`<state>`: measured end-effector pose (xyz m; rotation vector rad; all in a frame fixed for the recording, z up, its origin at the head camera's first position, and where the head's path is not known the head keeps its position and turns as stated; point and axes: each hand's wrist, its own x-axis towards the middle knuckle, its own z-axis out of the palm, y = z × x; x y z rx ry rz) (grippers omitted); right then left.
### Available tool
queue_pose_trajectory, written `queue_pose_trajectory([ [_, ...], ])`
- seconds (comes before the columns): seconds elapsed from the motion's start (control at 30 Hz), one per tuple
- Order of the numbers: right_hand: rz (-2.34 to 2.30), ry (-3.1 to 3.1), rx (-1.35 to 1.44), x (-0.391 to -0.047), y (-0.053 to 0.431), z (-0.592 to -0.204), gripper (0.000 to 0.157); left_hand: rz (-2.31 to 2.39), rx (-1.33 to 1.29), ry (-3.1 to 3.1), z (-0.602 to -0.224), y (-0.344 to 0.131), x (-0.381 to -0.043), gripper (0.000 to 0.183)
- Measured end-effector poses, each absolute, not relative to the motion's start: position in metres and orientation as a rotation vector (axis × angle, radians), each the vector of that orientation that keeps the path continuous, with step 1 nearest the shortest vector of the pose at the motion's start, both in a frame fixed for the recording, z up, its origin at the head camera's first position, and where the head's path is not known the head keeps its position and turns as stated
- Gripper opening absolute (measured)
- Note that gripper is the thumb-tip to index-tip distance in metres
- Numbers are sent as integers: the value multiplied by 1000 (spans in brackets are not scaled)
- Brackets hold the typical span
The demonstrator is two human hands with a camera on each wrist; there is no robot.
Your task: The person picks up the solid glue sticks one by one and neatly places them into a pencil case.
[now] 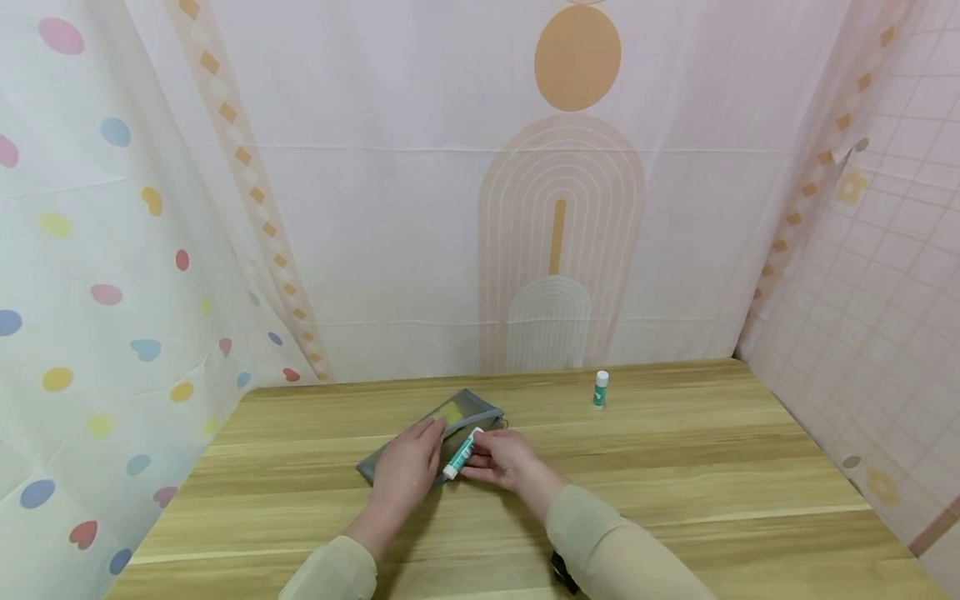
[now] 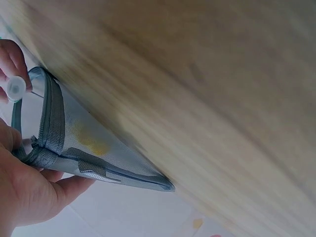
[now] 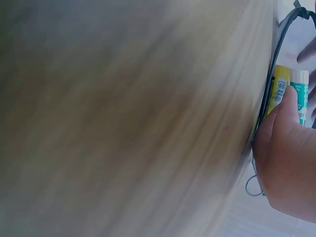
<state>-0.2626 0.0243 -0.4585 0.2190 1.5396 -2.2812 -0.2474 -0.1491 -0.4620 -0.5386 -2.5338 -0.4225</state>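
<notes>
A grey mesh zipper pouch lies slanted on the table, its zip side spread apart. My left hand grips its near edge, fingers on the outside in the left wrist view. In my right hand is a glue stick, white with a green label, pinched between thumb and fingers and tilted over the pouch's opening. Through the mesh shows a yellow thing. The right wrist view shows a yellow barcoded item beside the held glue stick.
Another green-and-white glue stick stands upright toward the back right of the wooden table. Behind it hangs a patterned curtain, with more cloth at both sides. A small metal ring hangs at the pouch's end.
</notes>
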Motion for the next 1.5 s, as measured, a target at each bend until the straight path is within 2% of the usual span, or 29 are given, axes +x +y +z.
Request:
queue_pose_trajectory([
  [0.63,-2309,1589,283,-266,11,-463,24,-435,-541,-2525,-462,-149,-247,31],
  [1.0,-2279,1698,294,-266,9,-462,18,-414,-535,-2540,-462,-149,-247,32],
  [1.5,-2258,1737,323,-266,8,-460,24,-427,-534,-2537,-461,-148,-247,32],
])
